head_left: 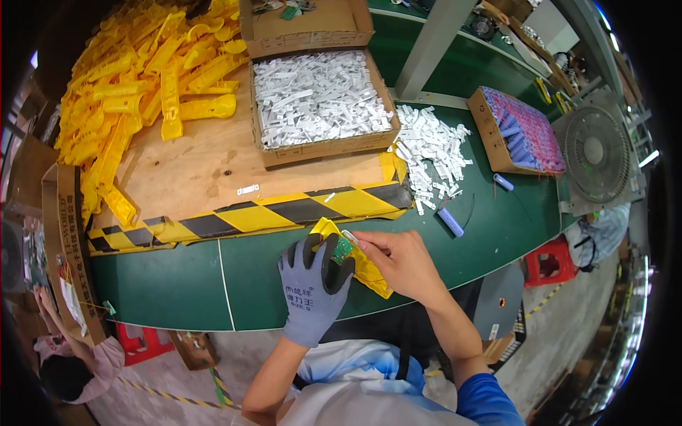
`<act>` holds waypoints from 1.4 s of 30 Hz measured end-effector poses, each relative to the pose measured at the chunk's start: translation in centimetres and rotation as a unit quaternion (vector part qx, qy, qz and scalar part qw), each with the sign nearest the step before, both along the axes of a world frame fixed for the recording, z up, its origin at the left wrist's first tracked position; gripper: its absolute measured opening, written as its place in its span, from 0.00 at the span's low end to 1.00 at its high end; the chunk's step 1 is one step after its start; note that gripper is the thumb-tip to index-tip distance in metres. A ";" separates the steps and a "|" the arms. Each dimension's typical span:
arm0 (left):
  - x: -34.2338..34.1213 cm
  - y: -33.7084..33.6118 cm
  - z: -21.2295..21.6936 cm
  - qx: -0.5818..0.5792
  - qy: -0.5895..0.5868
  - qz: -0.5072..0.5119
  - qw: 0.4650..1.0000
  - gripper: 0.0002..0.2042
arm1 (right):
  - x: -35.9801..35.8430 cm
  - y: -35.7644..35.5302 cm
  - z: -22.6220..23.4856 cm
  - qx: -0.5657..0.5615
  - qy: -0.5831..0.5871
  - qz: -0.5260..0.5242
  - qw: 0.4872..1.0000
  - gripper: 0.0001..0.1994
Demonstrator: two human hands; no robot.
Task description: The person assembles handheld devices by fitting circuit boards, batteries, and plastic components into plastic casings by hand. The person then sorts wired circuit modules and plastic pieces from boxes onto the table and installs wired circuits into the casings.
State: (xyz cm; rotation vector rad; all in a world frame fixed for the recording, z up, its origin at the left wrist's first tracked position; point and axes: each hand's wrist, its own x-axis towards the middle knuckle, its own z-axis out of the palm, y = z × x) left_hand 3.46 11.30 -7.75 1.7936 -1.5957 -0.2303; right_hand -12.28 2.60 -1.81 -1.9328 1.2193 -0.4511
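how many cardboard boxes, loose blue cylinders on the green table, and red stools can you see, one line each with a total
Cardboard boxes on the bench, holding green bits, white parts, blue cylinders: 3
Loose blue cylinders: 2
Red stools: 2
Total: 7

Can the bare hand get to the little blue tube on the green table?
Probably yes. The right hand is near the blue tube, with only bare green table between, though it's busy on the yellow part.

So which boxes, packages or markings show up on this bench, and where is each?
Open cardboard box, centre of the wooden board: brown, full of small white parts.
Second cardboard box, behind it: brown, shallow, mostly bare.
Cardboard tray, right on the green bench: brown, packed with blue and pink cylinders.
Hazard tape, along the board's front edge: yellow and black stripes.
Tall cardboard carton, far left: brown, with printing.
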 end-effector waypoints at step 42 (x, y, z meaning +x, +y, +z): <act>0.6 -1.2 -0.6 -0.021 0.059 -0.033 0.997 0.19 | -1.1 -1.9 -4.1 0.180 -0.184 0.109 0.960 0.18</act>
